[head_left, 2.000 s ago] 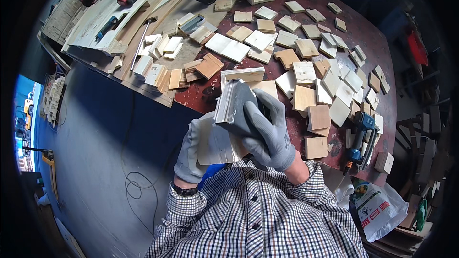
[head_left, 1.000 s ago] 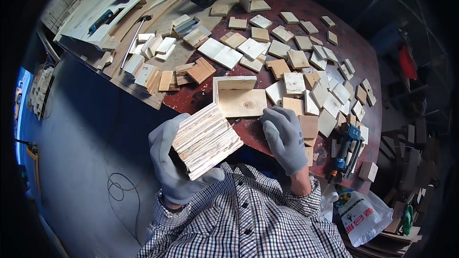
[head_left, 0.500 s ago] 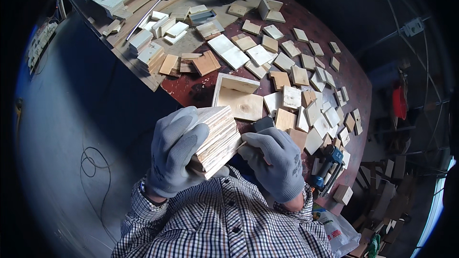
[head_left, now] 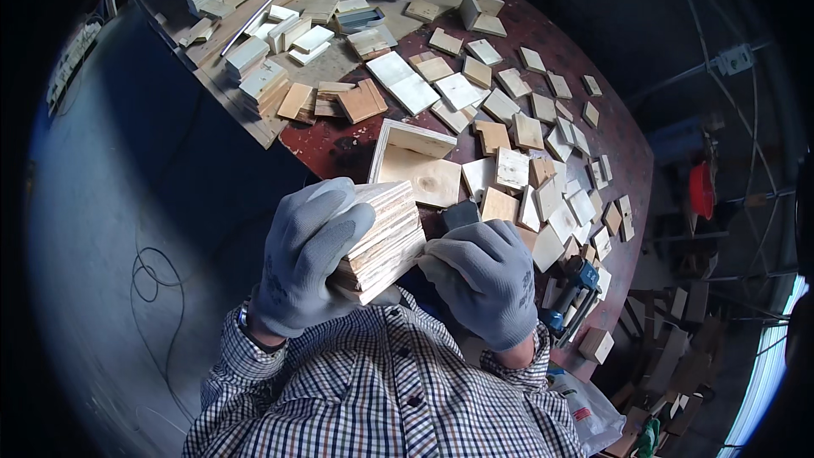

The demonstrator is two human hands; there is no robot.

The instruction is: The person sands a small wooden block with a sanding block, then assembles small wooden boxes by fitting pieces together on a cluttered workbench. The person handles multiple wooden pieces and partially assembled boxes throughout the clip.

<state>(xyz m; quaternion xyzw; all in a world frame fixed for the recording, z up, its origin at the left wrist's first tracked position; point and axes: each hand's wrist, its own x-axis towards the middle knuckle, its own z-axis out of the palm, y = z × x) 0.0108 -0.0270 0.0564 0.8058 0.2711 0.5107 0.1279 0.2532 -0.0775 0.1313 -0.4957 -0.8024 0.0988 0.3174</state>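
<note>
From where I stand, the left hand's [head_left: 309,259] grip is clamped round a block [head_left: 386,242] with a rough, layered face, held up on the near side of the corner [head_left: 432,178], the piece with raised sides. The right hand [head_left: 487,284] has its fingers curled and thumb tip at the block's edge; I can't tell whether that grip pinches anything. A dark pad [head_left: 461,215] shows at the corner's near right; held or lying there, I can't say. I'd call this step close handwork on the block's edge. A next move there calls for a steady left grip and a light right thumb. On the red tabletop [head_left: 335,148], wood pieces [head_left: 512,168] spread right of the corner and beyond, a nailer [head_left: 577,288] lies to its near right, and a hammer [head_left: 254,20] lies beyond it, leftward.
</note>
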